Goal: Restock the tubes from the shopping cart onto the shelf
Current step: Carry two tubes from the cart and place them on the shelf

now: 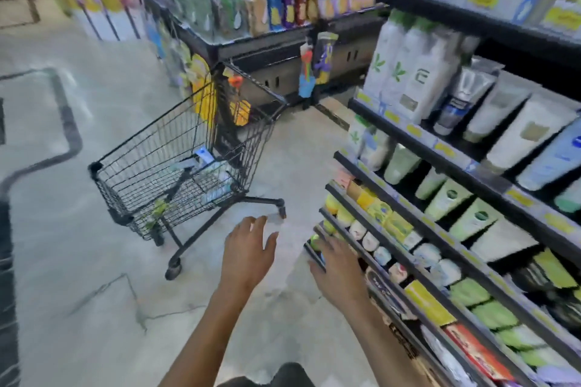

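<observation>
i see both hands empty with fingers spread. the tubes (201, 163) lie in the rear of the shopping cart (176, 163), ahead-left; my left hand (248, 248) is nearer than my right hand (338, 267), which is beside the shelf (405, 264).

- The whole view is smeared, so no word, brand name or number can be read with certainty.
- A white tube (423, 85) at the left end of the shelf's (446, 148) upper tier bears one dark mark shaped like a capital "E".
- The yellow price tags (443, 149) along the shelf's front edges carry print too blurred to read.
</observation>
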`<state>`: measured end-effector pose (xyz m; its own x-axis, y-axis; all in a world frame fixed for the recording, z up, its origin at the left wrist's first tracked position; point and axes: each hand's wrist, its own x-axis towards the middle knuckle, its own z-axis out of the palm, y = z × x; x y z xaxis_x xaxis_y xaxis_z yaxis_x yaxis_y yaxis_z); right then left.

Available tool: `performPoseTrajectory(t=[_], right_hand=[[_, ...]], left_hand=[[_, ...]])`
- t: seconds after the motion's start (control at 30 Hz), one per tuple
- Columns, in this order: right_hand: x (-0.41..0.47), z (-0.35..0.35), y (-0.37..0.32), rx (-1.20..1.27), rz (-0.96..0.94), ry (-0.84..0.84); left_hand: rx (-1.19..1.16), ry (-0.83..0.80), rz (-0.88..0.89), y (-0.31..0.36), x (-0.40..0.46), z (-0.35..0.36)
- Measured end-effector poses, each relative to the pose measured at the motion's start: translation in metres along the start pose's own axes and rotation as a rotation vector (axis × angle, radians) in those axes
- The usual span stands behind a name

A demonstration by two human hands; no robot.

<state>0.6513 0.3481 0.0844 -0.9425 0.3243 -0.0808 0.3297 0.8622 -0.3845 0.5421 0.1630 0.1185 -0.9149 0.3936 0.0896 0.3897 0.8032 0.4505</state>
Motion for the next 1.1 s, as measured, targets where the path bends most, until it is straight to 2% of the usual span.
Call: performPoseTrajectory(t=[0.23,0.4,0.57,0.83,1.1], right_hand=[[0.086,0.034,-0.096,-0.011,-0.191,-0.117],[0.167,0.052,-0.149,0.011,-0.32,-0.201],[0.258,0.054,-0.194,0.054,-0.387,-0.234],[0.391,0.068,-0.227,0.061,-0.456,-0.326],[0.463,0.097,-0.233,-0.014,-0.418,-0.45]], left_hand=[[0.008,0.054,-0.253,-0.096,0.01,-0.031],[0.01,0.068,-0.409,-0.141,0.03,-0.034],[0.022,0.071,-0.544,-0.17,0.085,-0.037],[0.055,0.12,-0.598,-0.214,0.206,-0.047],[-0.023,0.102,-0.634,-0.273,0.315,-0.045]])
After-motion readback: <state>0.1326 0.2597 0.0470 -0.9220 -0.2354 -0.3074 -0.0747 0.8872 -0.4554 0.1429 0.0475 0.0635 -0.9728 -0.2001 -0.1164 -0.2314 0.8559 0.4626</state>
